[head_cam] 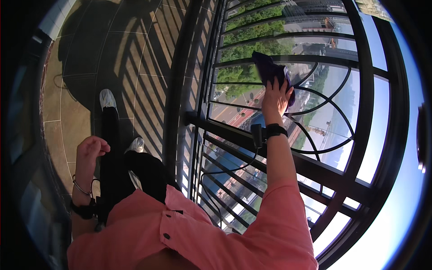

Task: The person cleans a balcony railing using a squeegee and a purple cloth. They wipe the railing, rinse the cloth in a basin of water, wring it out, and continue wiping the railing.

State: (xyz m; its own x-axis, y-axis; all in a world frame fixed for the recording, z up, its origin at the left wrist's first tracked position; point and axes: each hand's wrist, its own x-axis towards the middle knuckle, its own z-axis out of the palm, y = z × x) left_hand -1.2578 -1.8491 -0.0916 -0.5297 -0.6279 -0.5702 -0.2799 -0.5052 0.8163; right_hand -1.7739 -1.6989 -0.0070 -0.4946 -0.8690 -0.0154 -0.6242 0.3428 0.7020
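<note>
My right hand point(277, 98) reaches out to the window side and presses a dark purple cloth point(270, 67) flat, fingers spread over it. The cloth lies against the glass pane point(243, 91), in front of the black metal railing bars point(287, 60); one corner of it sticks out past my fingertips. Over on the left, my left hand point(92, 147) hangs at waist height with its fingers curled in, and nothing shows in it. That hand touches neither the window nor the cloth.
A thick black window frame point(229, 133) crosses beside my right forearm, where a cable point(233, 171) hangs from a wrist-worn device point(257, 135). Brown floor tiles point(79, 87) bear striped shadows around my shoes point(108, 98). Trees and a road lie far below outside.
</note>
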